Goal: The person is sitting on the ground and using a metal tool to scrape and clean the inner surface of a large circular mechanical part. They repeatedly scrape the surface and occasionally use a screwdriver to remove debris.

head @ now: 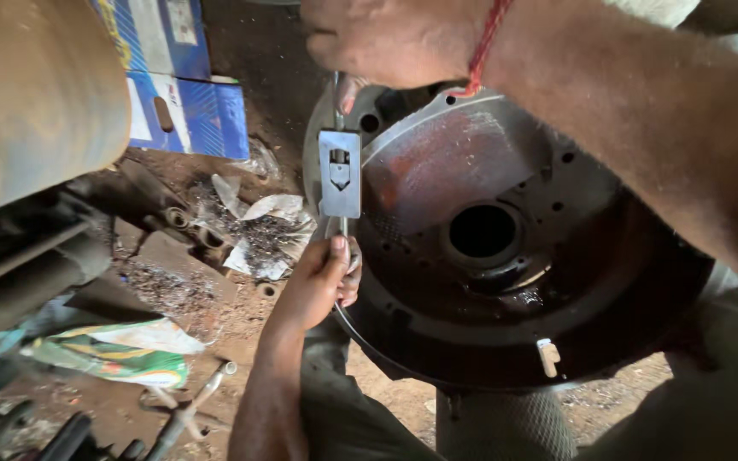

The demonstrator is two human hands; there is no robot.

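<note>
A large round dark steel housing plate with a central bore and a ring of small bolt holes (pixel 506 248) fills the middle and right of the frame, resting tilted against the person's lap, its face turned up towards the camera so the rim is within reach. At its upper left edge stands a grey metal tap wrench with a square body and thin handle bars (pixel 340 173), set upright over a hole near the rim.

The right hand (pixel 386 38), at the top centre of the frame with a red thread round the wrist, is curled shut over the upper bar of the wrench. The left hand (pixel 325 282), coming up from the lower centre, has its fingers (pixel 350 286) wrapped round the lower bar, just beside the plate's edge. Holding both ends this way seems meant to keep the tool square to the hole while it is turned.

On the earth floor at the left lie crumpled paper scraps (pixel 271 226), metal swarf, and a green and yellow plastic bag (pixel 113 358). A blue cardboard box (pixel 185 85) stands at the upper left, and a metal hand tool (pixel 190 410) lies at the lower left.
</note>
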